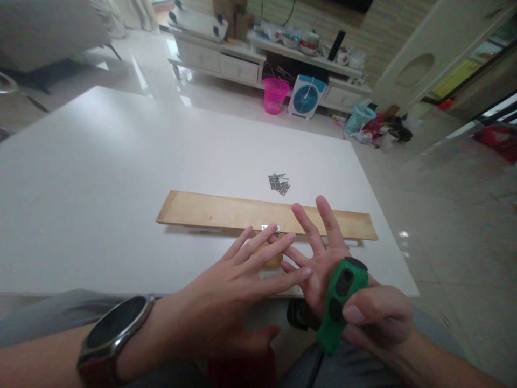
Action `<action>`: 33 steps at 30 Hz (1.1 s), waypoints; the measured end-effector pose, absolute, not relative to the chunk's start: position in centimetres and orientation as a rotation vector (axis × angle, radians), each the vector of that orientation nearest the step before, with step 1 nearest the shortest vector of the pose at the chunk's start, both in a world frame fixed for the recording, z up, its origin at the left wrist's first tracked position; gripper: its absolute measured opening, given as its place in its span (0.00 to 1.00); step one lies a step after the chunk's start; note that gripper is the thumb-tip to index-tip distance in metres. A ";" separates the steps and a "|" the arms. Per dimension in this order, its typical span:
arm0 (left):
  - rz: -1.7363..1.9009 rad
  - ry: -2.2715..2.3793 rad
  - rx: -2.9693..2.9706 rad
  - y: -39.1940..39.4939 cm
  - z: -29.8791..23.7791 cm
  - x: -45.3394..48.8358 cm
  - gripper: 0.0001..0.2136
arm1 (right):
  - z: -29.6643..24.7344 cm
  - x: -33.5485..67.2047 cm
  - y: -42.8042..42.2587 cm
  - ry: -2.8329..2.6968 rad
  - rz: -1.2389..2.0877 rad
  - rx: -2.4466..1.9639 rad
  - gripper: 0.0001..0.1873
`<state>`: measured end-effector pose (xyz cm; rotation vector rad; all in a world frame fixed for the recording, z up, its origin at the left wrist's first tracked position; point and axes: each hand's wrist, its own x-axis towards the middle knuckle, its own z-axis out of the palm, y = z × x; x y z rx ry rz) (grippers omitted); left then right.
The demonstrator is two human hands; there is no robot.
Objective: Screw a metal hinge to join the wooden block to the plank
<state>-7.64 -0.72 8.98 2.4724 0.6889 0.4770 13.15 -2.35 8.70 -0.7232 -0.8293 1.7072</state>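
My left hand [238,275], with a watch [117,323] on its wrist, is open with fingers spread above the table's near edge. Its fingertips overlap the fingers of my right hand [323,264] in view; whether they touch I cannot tell. A green-handled screwdriver [337,307] is held by the thumb against my right palm, shaft pointing down, while the other fingers stretch out. Beyond the hands lies a long wooden plank [218,211]. A small metal hinge [264,228] sits at its near edge, beside a smaller wooden piece [274,261] partly hidden by my left fingers.
Loose hinges and screws [279,184] lie in a pile behind the plank on the white table [121,161]. Across the tiled floor stand a pink basket [275,97], a blue-white fan [306,98] and a white TV cabinet [238,67]. Bags and a blue basket [359,118] sit right.
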 end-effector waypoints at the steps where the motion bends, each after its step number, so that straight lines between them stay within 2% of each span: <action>1: 0.478 0.685 2.472 -0.7 9.0 -7.6 0.44 | 8.7 13.1 -2.3 -0.833 1.712 -0.717 0.47; 9: 0.498 0.684 2.471 -0.9 8.8 -7.8 0.43 | 8.2 14.0 -2.5 -0.816 1.654 -0.745 0.56; 18: 0.500 0.678 2.461 -0.8 8.8 -7.7 0.43 | 11.9 13.7 -2.9 -0.790 1.761 -0.752 0.54; 29: 0.492 0.684 2.455 -0.8 9.2 -7.6 0.43 | 11.2 13.9 -3.0 -0.795 1.777 -0.749 0.56; 33: 0.495 0.681 2.450 -0.8 9.1 -7.6 0.43 | 9.6 13.7 -2.5 -0.806 1.712 -0.762 0.52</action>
